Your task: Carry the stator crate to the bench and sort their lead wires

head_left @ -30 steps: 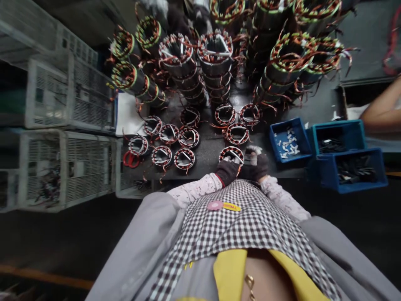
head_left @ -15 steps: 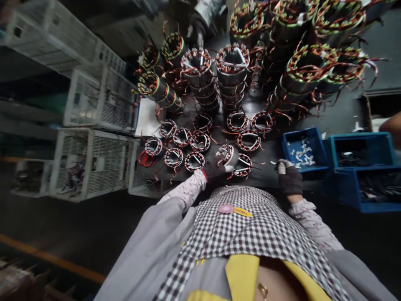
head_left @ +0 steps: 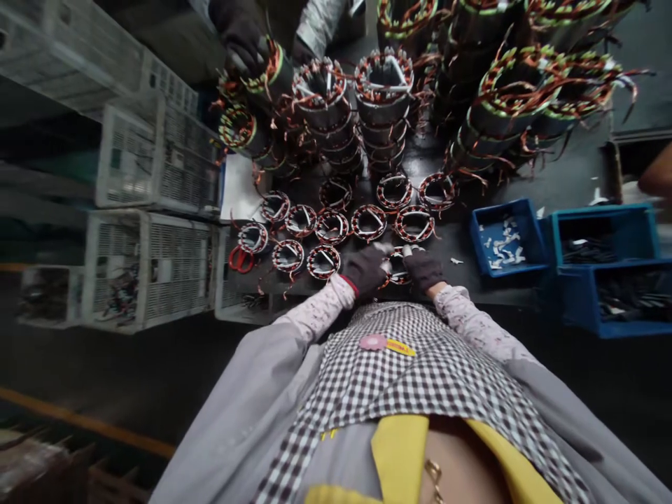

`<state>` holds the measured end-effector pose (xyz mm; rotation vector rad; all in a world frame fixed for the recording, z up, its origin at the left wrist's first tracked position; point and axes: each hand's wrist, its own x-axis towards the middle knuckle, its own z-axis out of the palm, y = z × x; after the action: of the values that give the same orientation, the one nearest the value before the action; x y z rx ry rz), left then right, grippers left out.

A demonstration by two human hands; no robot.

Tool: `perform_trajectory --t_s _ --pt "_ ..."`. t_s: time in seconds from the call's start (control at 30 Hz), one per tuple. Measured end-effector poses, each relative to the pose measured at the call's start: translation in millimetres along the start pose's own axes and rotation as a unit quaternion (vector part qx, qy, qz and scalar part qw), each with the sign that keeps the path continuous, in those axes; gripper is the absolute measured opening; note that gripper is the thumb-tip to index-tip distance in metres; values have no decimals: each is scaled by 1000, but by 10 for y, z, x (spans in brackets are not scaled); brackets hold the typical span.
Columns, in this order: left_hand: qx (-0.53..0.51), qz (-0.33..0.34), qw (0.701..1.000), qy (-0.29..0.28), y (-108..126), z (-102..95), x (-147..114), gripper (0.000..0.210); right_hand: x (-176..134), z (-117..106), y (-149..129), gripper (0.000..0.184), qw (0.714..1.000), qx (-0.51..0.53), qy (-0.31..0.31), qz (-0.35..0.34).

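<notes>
Right in front of my apron, a wound motor stator (head_left: 399,278) with copper and white wires stands on the dark table. My left hand (head_left: 366,269), in a dark glove with bare fingertips, grips its left rim. On the opposite side, my right hand (head_left: 424,269), gloved alike, has its fingers closed on the rim. My hands cover much of the stator. Just behind stands another stator (head_left: 369,222) with a white strip across its opening. Several similar stators surround it, among them one to the left (head_left: 323,262).
Tall stacks of stators (head_left: 383,105) line the back. A co-worker's gloved hand (head_left: 246,52) is on a stack at back left. Red-handled scissors (head_left: 241,260) lie left. A small white piece (head_left: 456,261) lies before the blue bin (head_left: 535,241) of white pieces. White crates (head_left: 178,259) flank the left.
The stator tilted in my left hand now stands behind the front one. My right hand has moved left from beside the blue bin to the front stator. A co-worker's hand has reached a back-left stack.
</notes>
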<state>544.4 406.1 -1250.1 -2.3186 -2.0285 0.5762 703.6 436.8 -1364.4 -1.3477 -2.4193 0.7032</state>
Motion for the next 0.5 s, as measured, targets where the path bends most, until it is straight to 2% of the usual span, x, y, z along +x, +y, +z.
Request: perform_trajectory --t_s 0.1,0.2,0.27,0.4,0.5 --pt "36 76 994 -66 208 339 -99 54 -44 19 4 44 999 4 -11 -33" --pt "46 59 995 -63 293 538 -63 46 -178 74 -13 78 999 35 2 -40" --pt "40 48 996 -61 309 568 -20 46 -261 115 -55 89 998 56 30 -20" --pt "30 31 997 -63 337 539 -12 50 -270 103 -176 78 995 63 75 -22" --pt "21 13 998 -54 299 496 -86 52 -146 36 -232 65 995 43 69 -56"
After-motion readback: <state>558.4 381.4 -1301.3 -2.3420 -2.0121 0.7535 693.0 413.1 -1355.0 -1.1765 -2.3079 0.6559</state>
